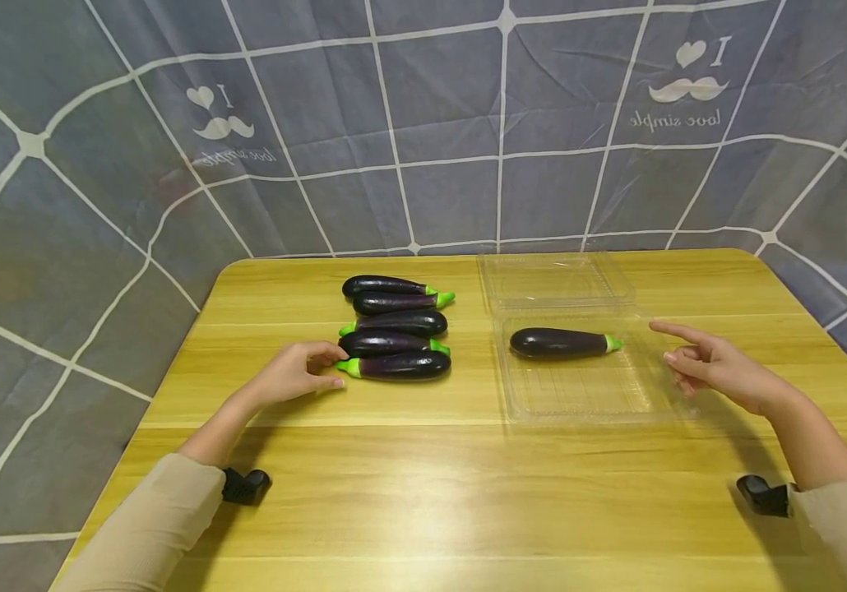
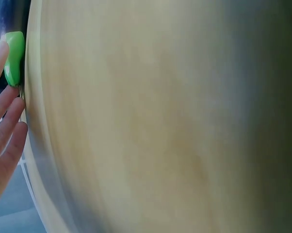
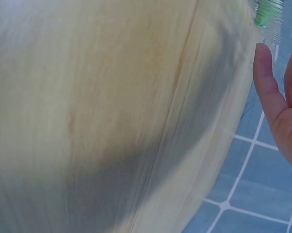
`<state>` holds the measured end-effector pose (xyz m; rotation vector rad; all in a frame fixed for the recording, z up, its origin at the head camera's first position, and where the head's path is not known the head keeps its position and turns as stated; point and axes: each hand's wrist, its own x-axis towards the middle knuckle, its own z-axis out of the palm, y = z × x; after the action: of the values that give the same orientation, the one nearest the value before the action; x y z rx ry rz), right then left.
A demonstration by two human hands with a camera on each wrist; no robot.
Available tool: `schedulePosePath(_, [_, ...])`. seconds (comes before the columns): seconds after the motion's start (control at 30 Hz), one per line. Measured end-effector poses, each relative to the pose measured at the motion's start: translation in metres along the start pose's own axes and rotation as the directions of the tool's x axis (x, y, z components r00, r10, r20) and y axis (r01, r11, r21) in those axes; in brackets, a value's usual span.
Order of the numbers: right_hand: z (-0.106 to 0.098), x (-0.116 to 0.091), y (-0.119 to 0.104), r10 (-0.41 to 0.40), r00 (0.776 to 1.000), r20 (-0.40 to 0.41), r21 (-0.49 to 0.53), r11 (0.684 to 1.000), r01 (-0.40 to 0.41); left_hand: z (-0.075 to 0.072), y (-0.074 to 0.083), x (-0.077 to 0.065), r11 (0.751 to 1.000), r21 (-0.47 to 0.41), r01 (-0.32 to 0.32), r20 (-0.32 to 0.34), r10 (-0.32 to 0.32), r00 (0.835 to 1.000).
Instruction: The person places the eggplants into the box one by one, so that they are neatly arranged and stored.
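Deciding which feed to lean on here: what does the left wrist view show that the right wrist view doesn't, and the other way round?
Only the left wrist view shows the left hand, its fingers at the green cap of an eggplant, with part of its dark body. Only the right wrist view shows the right hand near clear plastic, with a blurry green stem beside it. Both share the wooden table and the blue-grey cloth with white lines.
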<state>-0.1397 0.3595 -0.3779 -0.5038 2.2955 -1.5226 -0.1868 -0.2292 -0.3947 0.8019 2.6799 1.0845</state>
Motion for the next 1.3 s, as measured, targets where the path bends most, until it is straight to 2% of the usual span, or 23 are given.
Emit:
schedulePosePath(0.2, [0.0, 0.0, -0.001, -0.001, 1.0, -0.003, -0.014, 1.0, 0.001, 0.001, 0.002, 0.001, 1.0, -0.01, 0.002, 0.018, -0.002, 1.0])
schedulePosePath(0.6, [0.001, 0.001, -0.001, -0.014, 1.0, -0.006, 0.022, 1.0, 0.014, 0.006, 0.006, 0.004, 0.998, -0.061, -0.008, 0.065, 0.012, 0.998])
schedulePosePath(1.0, [0.0, -0.001, -0.001, -0.014, 1.0, -0.009, 0.02, 1.0, 0.014, 0.012, 0.012, 0.007, 1.0, -0.006, -0.013, 0.089, 0.014, 0.996])
schedulePosePath(1.3, [0.002, 0.0, -0.001, -0.01, 1.0, -0.007, 0.027, 1.0, 0.01, 0.014, 0.011, 0.008, 0.999, -0.023, -0.023, 0.119, 0.025, 0.993])
